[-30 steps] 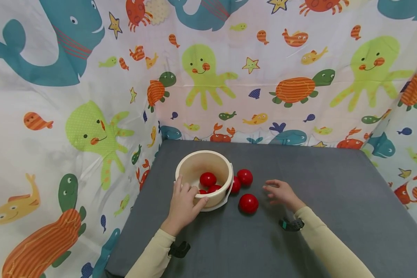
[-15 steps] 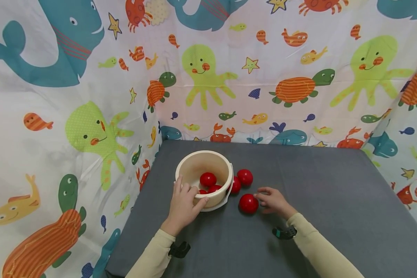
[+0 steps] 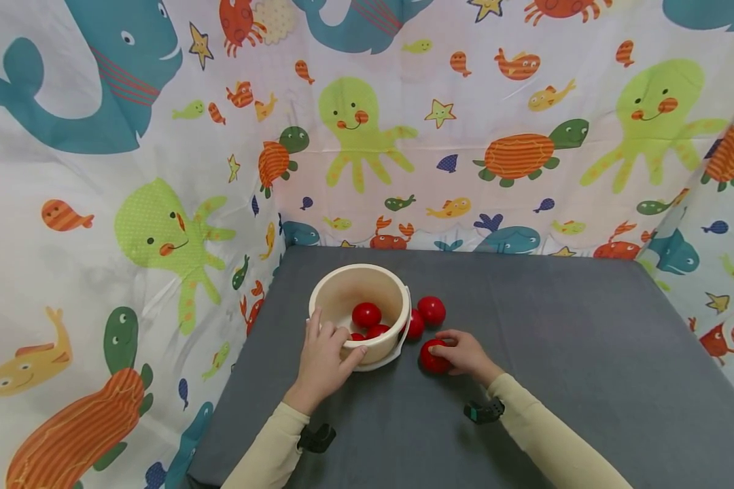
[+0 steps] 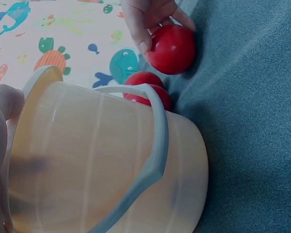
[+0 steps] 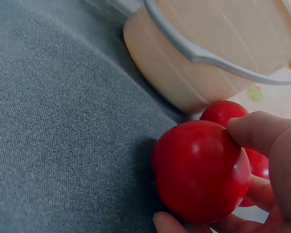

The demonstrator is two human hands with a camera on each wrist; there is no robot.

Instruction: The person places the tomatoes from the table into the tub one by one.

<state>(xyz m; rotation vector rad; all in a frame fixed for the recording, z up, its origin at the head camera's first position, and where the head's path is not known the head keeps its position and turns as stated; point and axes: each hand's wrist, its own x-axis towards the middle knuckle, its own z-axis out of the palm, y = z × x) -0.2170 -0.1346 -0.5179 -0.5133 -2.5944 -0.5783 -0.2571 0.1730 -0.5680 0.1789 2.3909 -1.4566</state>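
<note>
A cream bucket (image 3: 336, 292) with a pale handle stands on the grey cloth, and several red balls (image 3: 365, 315) lie in it. My left hand (image 3: 323, 360) holds the bucket's near rim, fingers over the edge and thumb along it. Just right of the bucket, my right hand (image 3: 467, 356) has its thumb and fingers round a red ball (image 5: 199, 170), which appears to rest on the cloth. In the left wrist view, the bucket's side and its lowered handle (image 4: 157, 141) fill much of the picture.
Two more red balls sit against the bucket's right side, one nearer (image 3: 414, 326) and one farther (image 3: 431, 312). Grey cloth (image 3: 563, 326) covers the table and stretches off to the right. A curtain (image 3: 440, 149) printed with sea animals hangs behind and at both sides.
My right hand has moved left, from apart from the nearest red ball to gripping it. My left hand and the bucket have stayed in place.
</note>
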